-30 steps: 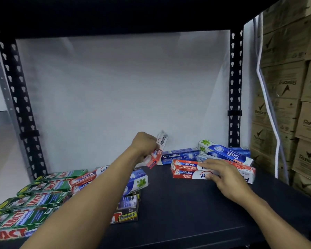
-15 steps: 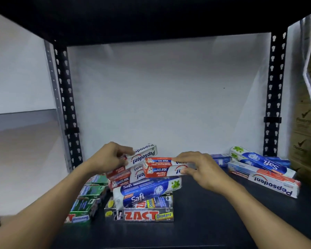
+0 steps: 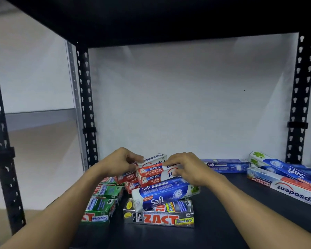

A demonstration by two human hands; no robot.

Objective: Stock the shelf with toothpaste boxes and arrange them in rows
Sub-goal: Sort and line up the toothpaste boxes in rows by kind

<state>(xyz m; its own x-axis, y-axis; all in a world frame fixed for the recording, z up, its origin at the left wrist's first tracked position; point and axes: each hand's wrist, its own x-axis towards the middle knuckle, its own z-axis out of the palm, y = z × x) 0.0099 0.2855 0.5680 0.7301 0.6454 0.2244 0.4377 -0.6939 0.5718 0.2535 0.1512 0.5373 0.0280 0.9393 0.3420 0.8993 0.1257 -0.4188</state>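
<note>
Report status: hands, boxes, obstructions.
Left hand and right hand gripping Pepsodent boxes atop Safi box. Pile crooked, rows unfinished. Nothing blocking.

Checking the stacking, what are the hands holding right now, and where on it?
Both hands grip red-and-white Pepsodent boxes atop the pile: left hand at their left ends, right hand at the right ends.

My left hand is closing in on my right hand; half a second ago they were apart, now both are meeting over the red-and-white Pepsodent boxes. The box my left fingers were carrying at the back a second ago is now resting atop the pile. The pair under my right hand is now sitting on the blue Safi box, no longer at the right of the shelf.
</note>
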